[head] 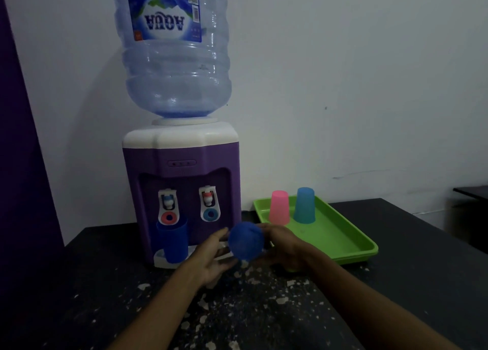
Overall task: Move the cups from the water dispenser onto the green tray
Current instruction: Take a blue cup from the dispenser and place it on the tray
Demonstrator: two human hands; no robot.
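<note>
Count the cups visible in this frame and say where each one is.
4. A pink cup and a light blue cup upside down on the green tray; a dark blue cup under the dispenser's left tap; another dark blue cup between both hands.

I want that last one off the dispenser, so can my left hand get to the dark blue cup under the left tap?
Probably yes. The left hand sits just right of the dark blue cup with nothing between them, though it is helping hold another blue cup.

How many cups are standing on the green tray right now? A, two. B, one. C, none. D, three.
A: only the pink cup and the light blue cup stand upside down on the green tray; one dark blue cup is held between the hands, another is at the dispenser.
</note>
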